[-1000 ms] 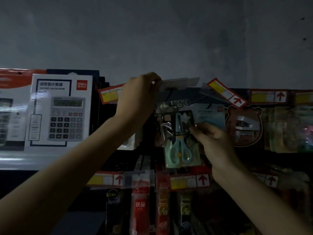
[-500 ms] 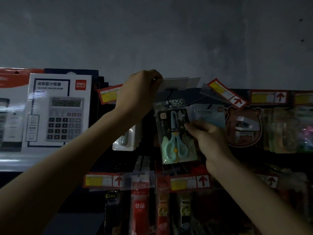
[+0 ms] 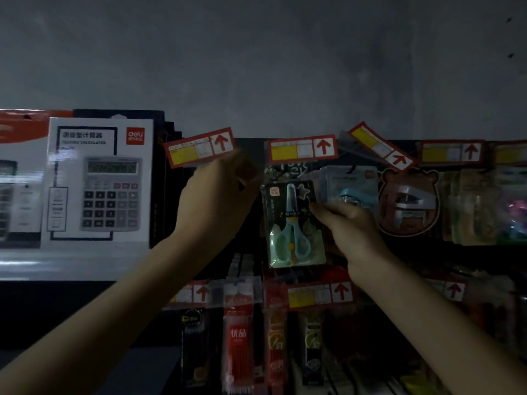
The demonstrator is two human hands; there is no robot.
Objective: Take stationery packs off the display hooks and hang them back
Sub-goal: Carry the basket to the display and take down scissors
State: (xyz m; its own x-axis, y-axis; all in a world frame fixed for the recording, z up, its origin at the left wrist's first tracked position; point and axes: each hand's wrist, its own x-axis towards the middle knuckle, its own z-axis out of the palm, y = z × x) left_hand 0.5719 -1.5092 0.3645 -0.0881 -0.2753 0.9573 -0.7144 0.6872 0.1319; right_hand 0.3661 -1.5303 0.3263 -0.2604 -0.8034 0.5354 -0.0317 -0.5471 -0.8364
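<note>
Left hand (image 3: pixel 216 201) lower, off price tag (image 3: pixel 302 149)

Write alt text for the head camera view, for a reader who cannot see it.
A person's right hand pinches the right edge of a scissors pack on a dim shop display, under a red and yellow price tag. The left hand, blurred, is raised just left of the pack. A boxed calculator stands further left.

scissors pack (image 3: pixel 293 223) is showing black card, mint-green handles, yellow pivot. price tags (image 3: pixel 302 148) are showing red borders, yellow panels, red arrows. calculator box (image 3: pixel 99 181) is showing white, red logo.
</note>
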